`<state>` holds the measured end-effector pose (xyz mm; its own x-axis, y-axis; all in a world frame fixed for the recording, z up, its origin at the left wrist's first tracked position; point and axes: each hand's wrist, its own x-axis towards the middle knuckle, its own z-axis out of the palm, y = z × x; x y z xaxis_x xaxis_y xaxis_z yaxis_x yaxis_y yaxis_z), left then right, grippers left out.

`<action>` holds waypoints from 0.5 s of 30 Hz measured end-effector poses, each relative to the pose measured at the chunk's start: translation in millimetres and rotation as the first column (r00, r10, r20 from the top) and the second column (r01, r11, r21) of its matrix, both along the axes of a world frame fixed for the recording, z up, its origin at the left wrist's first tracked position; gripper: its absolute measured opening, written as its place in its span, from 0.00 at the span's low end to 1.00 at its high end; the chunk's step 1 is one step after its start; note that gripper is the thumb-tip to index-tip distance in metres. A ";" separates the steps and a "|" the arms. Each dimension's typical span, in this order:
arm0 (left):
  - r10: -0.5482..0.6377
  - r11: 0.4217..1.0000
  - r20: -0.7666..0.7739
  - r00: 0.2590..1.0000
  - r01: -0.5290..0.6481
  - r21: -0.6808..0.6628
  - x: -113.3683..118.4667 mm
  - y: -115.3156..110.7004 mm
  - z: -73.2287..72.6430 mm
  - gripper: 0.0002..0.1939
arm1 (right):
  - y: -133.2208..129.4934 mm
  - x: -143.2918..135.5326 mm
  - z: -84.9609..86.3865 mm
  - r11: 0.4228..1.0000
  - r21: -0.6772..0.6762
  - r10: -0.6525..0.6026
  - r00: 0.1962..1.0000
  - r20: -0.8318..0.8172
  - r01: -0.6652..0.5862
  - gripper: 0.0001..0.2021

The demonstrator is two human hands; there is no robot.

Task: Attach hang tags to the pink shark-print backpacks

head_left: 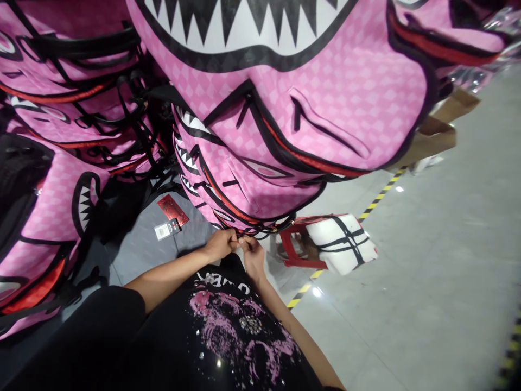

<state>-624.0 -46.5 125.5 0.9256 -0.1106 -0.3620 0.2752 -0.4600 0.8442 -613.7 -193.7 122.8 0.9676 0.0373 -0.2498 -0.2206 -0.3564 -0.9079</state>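
A big pink backpack (325, 92) with a black-and-white shark-teeth print, black piping and red trim hangs close in front of me. Both hands meet at its lowest edge. My left hand (222, 244) pinches the black trim there with its fingers closed. My right hand (251, 254) touches it from the right, fingers closed on the same trim or a small strap end. What lies between the fingertips is too small to make out.
Several more pink backpacks (52, 108) are piled at the left. A red and white hang tag (171, 214) lies below them. A red stool with a white checked cushion (340, 244) stands on the grey floor. Yellow-black tape (378, 198) crosses the floor; cardboard (431, 136) lies at right.
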 end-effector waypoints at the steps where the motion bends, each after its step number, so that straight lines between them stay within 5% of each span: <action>1: -0.015 1.000 0.001 1.000 0.015 -0.014 0.2 0.0 0.2 0.06 | 0.4 -0.1 -0.6 1.000 0.010 -0.007 1.000 -0.002 0.007 0.17; 15: 0.012 1.000 0.017 1.000 -0.012 -0.007 2.3 -5.3 5.5 0.05 | 0.0 -1.4 -1.3 0.993 0.083 -0.077 0.996 -0.036 0.080 0.16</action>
<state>-621.8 -51.8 130.9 0.9329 -0.1018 -0.3454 0.2662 -0.4508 0.8520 -615.1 -193.7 121.5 0.9598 -0.0159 -0.2804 -0.2748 -0.2596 -0.9258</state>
